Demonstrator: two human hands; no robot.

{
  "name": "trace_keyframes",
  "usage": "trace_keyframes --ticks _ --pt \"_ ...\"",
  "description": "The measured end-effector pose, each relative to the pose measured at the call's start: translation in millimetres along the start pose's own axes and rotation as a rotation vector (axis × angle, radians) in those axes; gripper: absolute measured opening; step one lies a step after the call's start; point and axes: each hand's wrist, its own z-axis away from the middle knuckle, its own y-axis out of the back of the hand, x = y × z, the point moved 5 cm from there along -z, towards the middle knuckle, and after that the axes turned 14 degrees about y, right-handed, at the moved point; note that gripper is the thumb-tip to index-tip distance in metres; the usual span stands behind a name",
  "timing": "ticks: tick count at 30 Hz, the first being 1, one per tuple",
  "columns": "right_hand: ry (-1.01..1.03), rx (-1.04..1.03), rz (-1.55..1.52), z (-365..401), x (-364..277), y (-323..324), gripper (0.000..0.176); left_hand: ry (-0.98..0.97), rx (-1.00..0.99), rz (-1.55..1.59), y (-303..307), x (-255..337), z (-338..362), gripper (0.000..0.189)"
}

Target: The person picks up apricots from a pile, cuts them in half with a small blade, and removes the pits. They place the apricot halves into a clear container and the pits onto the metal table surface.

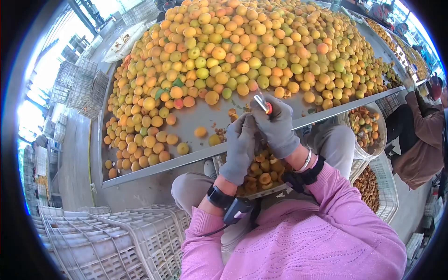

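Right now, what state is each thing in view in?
Tool: held, metal end exposed
Right hand: gloved, gripping
Left hand: gloved, curled, contents hidden
Table: largely covered
Table fruit: heaped, mostly whole
Lap crate: open, holding cut fruit
Bucket: open, holding fruit
Side crate: open, holding brown pieces

Matt cloth gloves cover the left hand and right hand; a glossy metal tool shows in the right. Beyond both: matt apricots, smooth metal table. Left of both: plastic crates.
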Motion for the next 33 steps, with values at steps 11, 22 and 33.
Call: trace_keyframes --ticks 11,22,33 --pt "-0.531 0.137 -0.644 -6.3 42.9 4.4 0.010 -0.028 -0.009 -0.110 0.9 0.9 2.8 0.033" --pt "-0.576 -0.263 -0.284 45.2 29.8 25.3 0.025 0.127 -0.073 0.023 16.6 6.5 4.4 0.034" --pt "-0.307 -0.513 -0.112 4.7 3.3 4.5 0.032 0.232 0.038 0.227 3.4 -0.5 5.1 0.050"
